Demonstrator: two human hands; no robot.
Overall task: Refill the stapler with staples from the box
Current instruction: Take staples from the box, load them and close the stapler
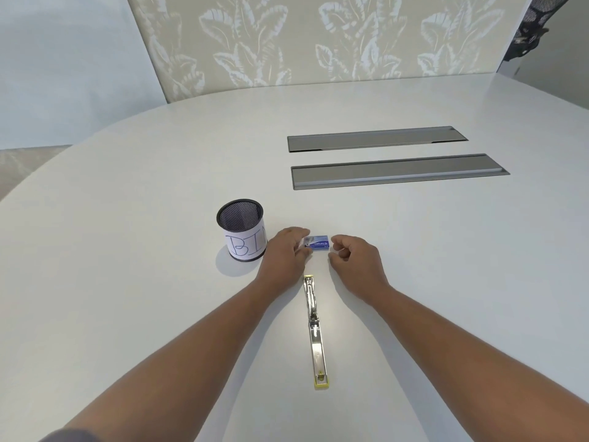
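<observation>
The stapler is seen nearest the camera, laid fully open and flat on the white surface, between the two forearms, with its yellow-trimmed end toward the person and its length running away from them. Its bright metal channel is exposed upward, so it is judged ready to be loaded. It is likely stiff, fairly heavy for its size and smooth, and would best be steadied by its sides near the hinge.

Just beyond its far tip, the staple box is found, a small blue carton lying flat. The left hand is placed at the box's left end, fingers curled round it, apparently pinching what looks like a pale inner tray (this is too small to be certain). The right hand is held at the right end, its fingers loosely curled and slightly apart, close to the carton; whether contact is made cannot be told. The box is judged light and easily crushed, so its ends should be held gently, and the staple strips inside are probably brittle.

To the left of the hands, a black mesh cup with a handwritten paper label is stood upright. Farther off, two grey recessed panels are set into the surface.
</observation>
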